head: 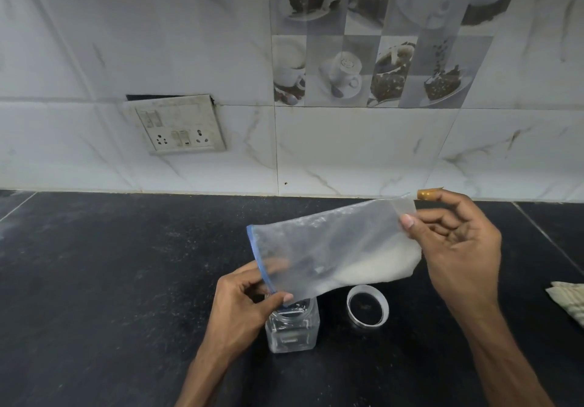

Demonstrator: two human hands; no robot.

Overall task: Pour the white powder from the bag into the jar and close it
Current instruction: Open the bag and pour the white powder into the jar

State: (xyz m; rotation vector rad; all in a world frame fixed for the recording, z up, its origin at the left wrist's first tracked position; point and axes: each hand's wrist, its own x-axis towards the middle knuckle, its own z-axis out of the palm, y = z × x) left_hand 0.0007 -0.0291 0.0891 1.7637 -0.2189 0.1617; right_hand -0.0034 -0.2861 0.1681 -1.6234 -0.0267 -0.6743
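We pinch limp, light bag: left hand at zip mouth over jar, right hand at bottom corner; film slippery.

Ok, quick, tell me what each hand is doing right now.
Left hand: pinching the bag at its blue-edged mouth, over the jar.
Right hand: pinching the bag's raised bottom end.

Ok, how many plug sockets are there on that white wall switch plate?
2. One three-pin socket sits at the lower left of the white plastic switch plate, the other socket at its lower right, with rocker switches between them.
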